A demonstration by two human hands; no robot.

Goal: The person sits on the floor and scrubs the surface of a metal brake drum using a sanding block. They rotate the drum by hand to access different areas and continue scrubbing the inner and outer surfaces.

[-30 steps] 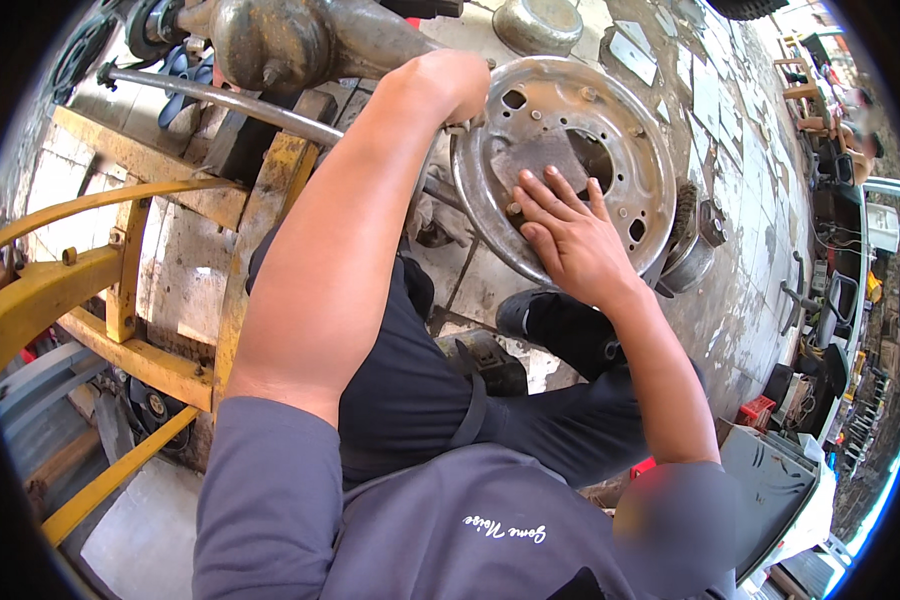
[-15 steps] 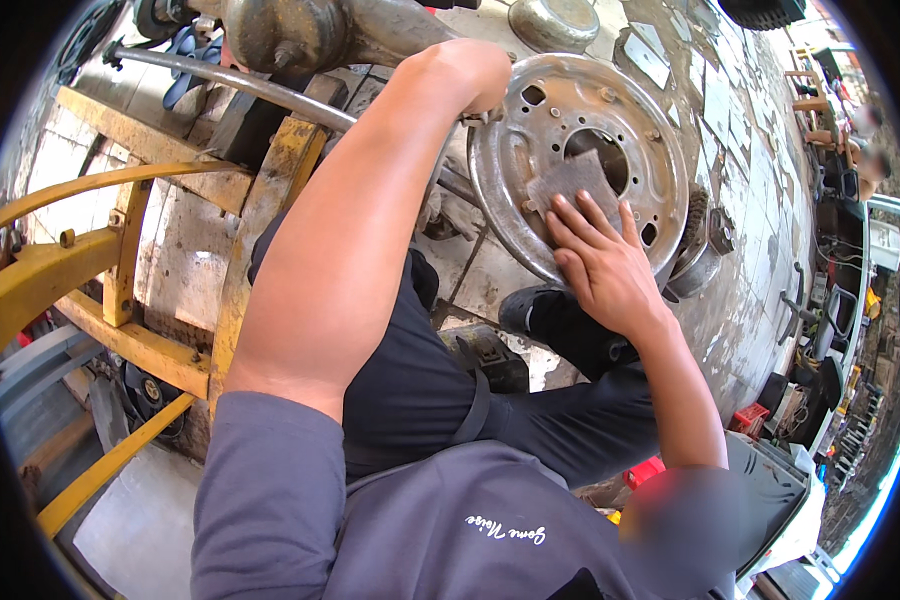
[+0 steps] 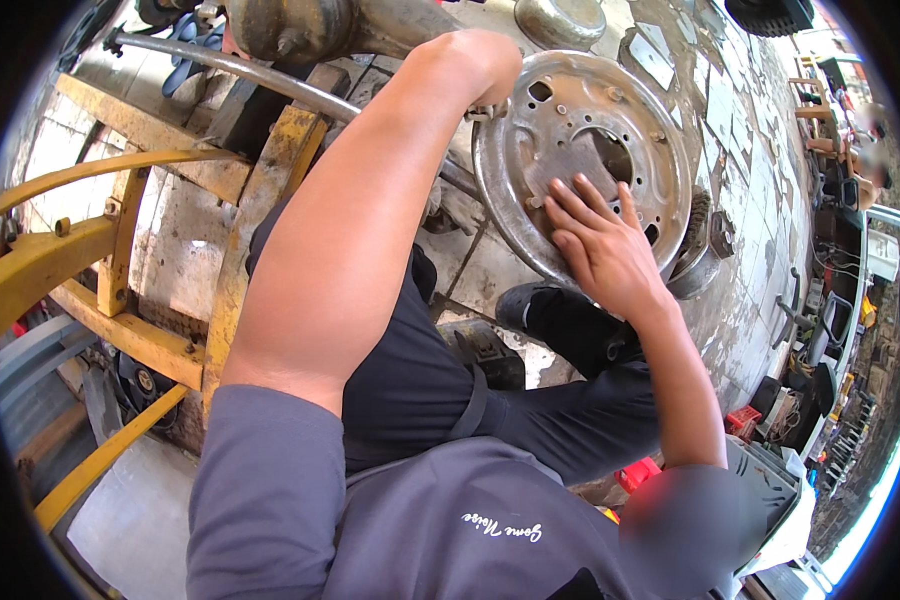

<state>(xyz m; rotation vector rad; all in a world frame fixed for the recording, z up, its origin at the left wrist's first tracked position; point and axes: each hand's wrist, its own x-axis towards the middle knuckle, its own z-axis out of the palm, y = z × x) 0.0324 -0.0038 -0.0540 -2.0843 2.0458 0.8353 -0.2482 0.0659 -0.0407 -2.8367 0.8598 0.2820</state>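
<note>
A round steel wheel rim [image 3: 665, 165], worn and grey-brown with bolt holes around a central opening, stands tilted in front of me. My left hand [image 3: 490, 75] is at its upper left edge, fingers curled over the rim's lip; the wrist hides part of them. Against the wheel's face, just left of the central opening, lies a grey-brown sheet that looks like sandpaper [image 3: 570, 165]. My right hand [image 3: 605, 240] presses on this sheet with its fingers stretched out and slightly spread, the fingertips covering its lower edge.
A yellow metal frame [image 3: 160, 350] stands at my left. Behind it lie a long metal bar [image 3: 240, 70] and a large axle housing [image 3: 300, 25]. A round metal dish-like part [image 3: 560, 20] rests beyond the wheel. Cracked tiles [image 3: 735, 130] cover the floor at right, with cluttered shelving [image 3: 850, 330] farther off.
My right hand has slid a little away from me across the wheel, taking the sandpaper with it. The sheet now lies flatter. My left hand keeps its place on the lip.
</note>
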